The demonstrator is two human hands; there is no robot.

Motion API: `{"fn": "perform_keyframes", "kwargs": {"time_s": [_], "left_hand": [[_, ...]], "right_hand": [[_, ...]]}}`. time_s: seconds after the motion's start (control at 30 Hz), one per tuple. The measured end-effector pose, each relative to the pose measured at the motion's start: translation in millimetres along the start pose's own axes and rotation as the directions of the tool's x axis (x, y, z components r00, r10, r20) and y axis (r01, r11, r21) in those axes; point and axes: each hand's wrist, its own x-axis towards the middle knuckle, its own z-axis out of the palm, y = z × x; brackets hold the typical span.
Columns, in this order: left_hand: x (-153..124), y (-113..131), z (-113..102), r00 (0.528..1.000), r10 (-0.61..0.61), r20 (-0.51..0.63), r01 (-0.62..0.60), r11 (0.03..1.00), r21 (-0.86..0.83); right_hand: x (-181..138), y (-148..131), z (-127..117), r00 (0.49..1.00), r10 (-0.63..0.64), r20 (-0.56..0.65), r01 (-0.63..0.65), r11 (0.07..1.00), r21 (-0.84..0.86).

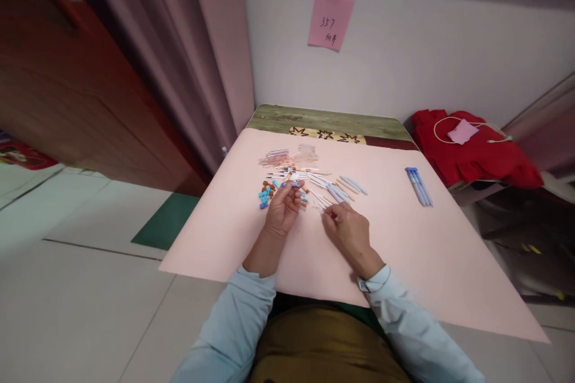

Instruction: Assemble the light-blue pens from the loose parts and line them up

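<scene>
My left hand (283, 213) is raised over the table, palm up, its fingers closed around a small blue pen part (295, 184). To its right, my right hand (354, 230) is low over the paper with fingertips pinched at the ends of thin white pen refills (320, 196); whether one is gripped is hidden. Small blue and brown pen pieces (266, 193) lie in a heap beside the left hand. Blue pen barrels (336, 192) and beige barrels (349, 185) are spread beyond the right hand. More refills (287, 175) with dark tips lie behind the left hand.
Several blue pens (419, 187) lie side by side on the right of the pink paper (224, 227). Clear thin pieces (275, 157) rest at the back. A red cloth (471, 155) is beyond the right edge. A curtain (215, 30) and wall (395, 42) border the table.
</scene>
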Motion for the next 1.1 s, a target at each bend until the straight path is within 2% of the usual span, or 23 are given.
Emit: {"fn": "perform_keyframes", "kwargs": {"time_s": [0.13, 0.27, 0.43, 0.6, 0.83, 0.93, 1.0, 1.03, 1.1], "left_hand": [[-1, 1, 0, 1.000, 0.009, -0.002, -0.009, 1.000, -0.010], [-1, 1, 0, 1.000, 0.003, -0.007, -0.003, 1.000, -0.006], [0, 2, -1, 1.000, 0.009, -0.019, -0.010, 1.000, -0.022], [0, 5, -1, 0.999, 0.024, -0.038, -0.026, 0.999, -0.045], [1, 5, -2, 0.999, 0.025, -0.020, -0.026, 0.998, -0.055], [2, 3, -3, 1.000, 0.016, -0.024, -0.016, 0.999, -0.029], [1, 1, -3, 1.000, 0.005, -0.022, -0.005, 1.000, 0.006], [1, -1, -3, 1.000, -0.002, -0.016, 0.002, 1.000, 0.026], [0, -3, -2, 1.000, -0.011, 0.004, 0.011, 0.998, 0.066]], "right_hand": [[5, -5, 2, 0.999, 0.003, 0.049, -0.002, 1.000, -0.028], [9, -3, -1, 0.999, 0.017, 0.038, -0.016, 0.999, -0.031], [30, -5, -3, 0.999, 0.027, 0.040, -0.026, 0.999, -0.034], [45, -16, 8, 0.998, 0.003, 0.058, 0.000, 0.999, -0.051], [42, -15, 22, 0.999, -0.030, 0.027, 0.032, 0.997, -0.073], [40, -13, 22, 0.994, -0.034, -0.107, 0.042, 0.996, 0.073], [40, -11, 21, 0.978, 0.009, -0.208, 0.052, 0.957, 0.286], [41, -10, 21, 0.972, 0.053, -0.229, 0.050, 0.907, 0.419], [42, -8, 19, 0.970, 0.151, -0.192, 0.021, 0.733, 0.680]]}}
